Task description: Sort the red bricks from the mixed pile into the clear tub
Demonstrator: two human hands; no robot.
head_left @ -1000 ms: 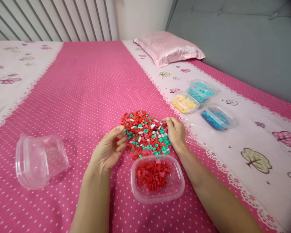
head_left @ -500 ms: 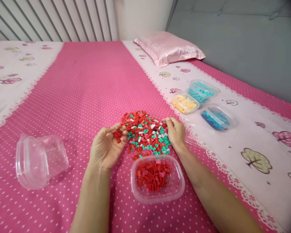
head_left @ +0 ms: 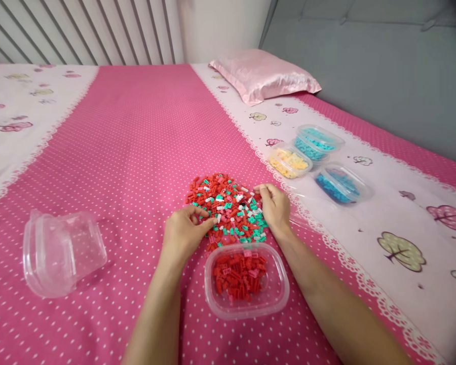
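A heap of small bricks (head_left: 228, 205), mostly red with some teal, white and pink, lies on the pink dotted bedsheet (head_left: 137, 142). My left hand (head_left: 186, 233) rests palm down at the heap's near-left edge, fingers curled with the fingertips pinching among the bricks. My right hand (head_left: 275, 205) sits at the heap's right edge, thumb and forefinger pinched over the bricks. Whether either pinch holds a brick is hidden. A clear tub (head_left: 277, 299) holding red bricks stands just in front of the heap, between my forearms.
An empty clear container (head_left: 61, 251) lies tipped on its side at the left. Three clear tubs stand at the right: yellow bricks (head_left: 291, 159), teal bricks (head_left: 317, 142), blue bricks (head_left: 342, 183). A pink pillow (head_left: 262, 73) lies at the far end by a grey headboard.
My left hand, palm up with red bricks in it half a second ago, has turned palm down and moved right onto the heap's edge. My right hand has stayed put.
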